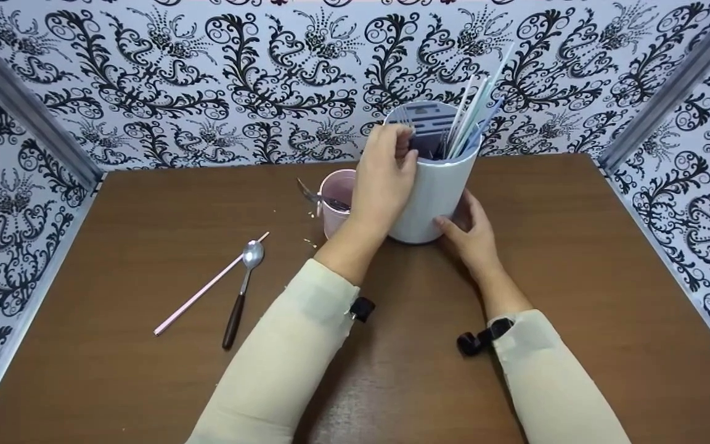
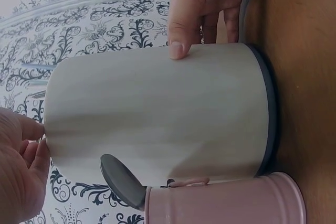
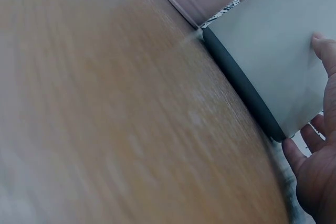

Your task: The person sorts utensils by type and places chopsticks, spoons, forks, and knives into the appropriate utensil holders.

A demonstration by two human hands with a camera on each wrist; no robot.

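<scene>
A tall white utensil holder [image 1: 426, 200] with a dark base stands toward the back of the table. Several thin straws [image 1: 475, 114], white, green and blue, stick up from its right side, and a slotted grey-blue inner wall shows behind them. My left hand [image 1: 386, 176] pinches the holder's rim at the front left with thumb and fingers. Low on its right side, my right hand [image 1: 475, 237] grips the holder, thumb on the front wall; in the right wrist view a finger touches the edge of the dark base [image 3: 239, 80].
A pink cup [image 1: 333, 225] with cutlery in it stands left of the holder, partly behind my left forearm. Further left lie a pink straw [image 1: 207, 287] and a spoon [image 1: 253, 254] with a dark handle. Patterned walls [image 1: 269, 92] enclose the back and sides.
</scene>
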